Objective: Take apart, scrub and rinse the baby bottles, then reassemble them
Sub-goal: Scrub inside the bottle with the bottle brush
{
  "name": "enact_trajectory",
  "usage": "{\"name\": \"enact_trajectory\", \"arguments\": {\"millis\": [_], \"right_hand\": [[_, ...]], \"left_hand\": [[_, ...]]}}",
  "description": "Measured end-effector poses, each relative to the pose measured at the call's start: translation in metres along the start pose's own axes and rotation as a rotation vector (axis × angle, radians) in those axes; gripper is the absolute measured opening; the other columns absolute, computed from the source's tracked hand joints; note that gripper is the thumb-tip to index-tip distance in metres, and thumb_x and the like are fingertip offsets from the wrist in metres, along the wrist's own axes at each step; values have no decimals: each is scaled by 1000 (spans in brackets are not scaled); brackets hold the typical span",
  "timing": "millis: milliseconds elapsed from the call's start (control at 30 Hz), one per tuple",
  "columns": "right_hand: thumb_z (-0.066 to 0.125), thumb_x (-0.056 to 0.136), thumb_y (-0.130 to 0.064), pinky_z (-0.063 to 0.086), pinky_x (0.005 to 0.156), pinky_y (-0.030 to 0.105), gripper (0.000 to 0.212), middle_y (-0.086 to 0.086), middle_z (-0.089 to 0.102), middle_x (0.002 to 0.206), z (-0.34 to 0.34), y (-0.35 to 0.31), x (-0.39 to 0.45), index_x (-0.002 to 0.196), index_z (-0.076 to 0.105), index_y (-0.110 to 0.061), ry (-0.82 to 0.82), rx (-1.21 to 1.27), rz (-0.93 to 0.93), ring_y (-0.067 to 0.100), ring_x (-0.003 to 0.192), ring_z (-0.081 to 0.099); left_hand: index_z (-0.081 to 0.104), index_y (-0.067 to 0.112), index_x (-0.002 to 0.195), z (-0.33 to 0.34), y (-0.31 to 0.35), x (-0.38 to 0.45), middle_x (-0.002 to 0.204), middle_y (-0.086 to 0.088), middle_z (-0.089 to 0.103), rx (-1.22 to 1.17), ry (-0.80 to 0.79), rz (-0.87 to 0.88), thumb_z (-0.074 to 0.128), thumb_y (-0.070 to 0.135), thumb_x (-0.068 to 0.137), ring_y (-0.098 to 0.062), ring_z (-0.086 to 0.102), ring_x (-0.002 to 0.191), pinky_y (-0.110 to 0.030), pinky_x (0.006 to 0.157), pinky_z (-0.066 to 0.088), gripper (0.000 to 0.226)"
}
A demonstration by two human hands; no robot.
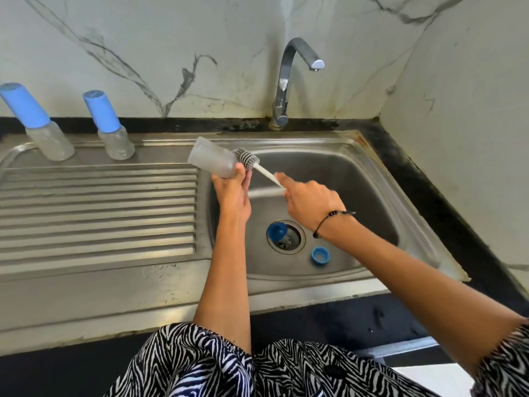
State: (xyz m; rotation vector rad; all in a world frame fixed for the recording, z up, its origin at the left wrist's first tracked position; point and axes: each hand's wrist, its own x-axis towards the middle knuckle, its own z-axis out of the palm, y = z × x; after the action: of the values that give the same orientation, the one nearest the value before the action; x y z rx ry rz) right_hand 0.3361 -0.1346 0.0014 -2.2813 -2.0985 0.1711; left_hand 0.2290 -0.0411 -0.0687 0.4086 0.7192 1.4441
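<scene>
Bright even light, soft glare on the sink (329, 144), edges bowed, right hand (312, 204) perhaps motion-blurred

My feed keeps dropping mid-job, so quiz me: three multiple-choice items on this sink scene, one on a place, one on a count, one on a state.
1. Where does the loose blue screw ring lie?
A. on the ribbed drainboard
B. in the steel sink basin
C. on the black counter

2. How many capped bottles stand behind the drainboard?
A. one
B. two
C. four

3. What is the state of the chrome tap?
A. no water running
B. running hard
C. covered by a cloth

Answers:
1 B: the blue screw ring lies on the floor of the steel sink basin, right of the drain.
2 B: two clear bottles with blue caps stand there.
3 A: no stream falls from the chrome tap while the left hand holds the open clear bottle and the right hand the white-handled bristle brush.
</scene>
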Motion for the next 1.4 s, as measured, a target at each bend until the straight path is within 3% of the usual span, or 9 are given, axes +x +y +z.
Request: {"name": "enact_trajectory", "arguments": {"millis": [100,233,300,533,733,900,1033,1267,1400], "right_hand": [[30,100,-23,39,66,37,45,14,60,105,-6,0,9,143,24,-34,-10,10,23,35,88,57],[30,100,-22,41,64,37,49,8,52,85,-3,-3,1,145,18,-35,-15,12,18,29,73,49],[30,100,-23,42,63,37,49,7,50,81,1,-1,-5,145,17,-36,-20,24,25,29,71,50],[29,101,-25,37,65,37,50,13,57,94,11,-12,-22,147,13,-37,-53,62,36,35,84,56],[32,98,-18,36,61,36,51,8,51,83,5,-10,3,145,19,-33,-26,52,85,29,71,46],[30,99,-20,37,60,36,49,3,42,72,6,-12,-3,145,18,-33,-44,59,63,28,69,46],[29,101,-23,35,60,36,49,4,45,77,10,-20,-14,147,14,-32,-36,42,35,27,69,45],[32,97,-13,37,62,36,54,8,50,82,-1,-11,5,147,18,-32,-15,24,93,29,74,49],[31,99,-17,39,59,36,52,2,42,70,-1,-7,-2,146,17,-31,1,17,67,27,68,48]], "left_hand": [[32,2,139,5,1,-3,113,-8,53,19,-29,-26,53,-9,89,-12,58,97,-30,90,53,55],[30,15,131,14,9,-3,112,-6,54,-123,52,-66,59,-2,88,-20,55,106,-42,95,48,54],[30,18,127,16,12,-3,114,-6,55,-24,87,-63,63,5,88,-20,55,107,-40,96,48,53],[40,-4,128,10,3,2,131,-20,53,174,265,24,50,13,97,-30,55,118,-38,99,47,37],[36,-2,135,13,-3,-1,127,-17,53,149,124,19,46,7,98,-20,55,108,-27,86,52,39],[20,8,139,23,-2,-4,129,-15,47,103,145,-1,55,7,94,-20,54,109,-31,95,46,57],[23,7,134,20,-1,-3,134,-15,44,14,246,-34,57,11,93,-27,49,124,-37,102,44,53],[35,2,137,17,-4,-7,133,-17,51,-13,-20,-114,46,12,99,-31,51,125,-42,108,38,41],[33,2,140,19,-2,-9,135,-16,49,-89,-29,-137,43,11,100,-29,48,127,-41,111,34,43]]}}
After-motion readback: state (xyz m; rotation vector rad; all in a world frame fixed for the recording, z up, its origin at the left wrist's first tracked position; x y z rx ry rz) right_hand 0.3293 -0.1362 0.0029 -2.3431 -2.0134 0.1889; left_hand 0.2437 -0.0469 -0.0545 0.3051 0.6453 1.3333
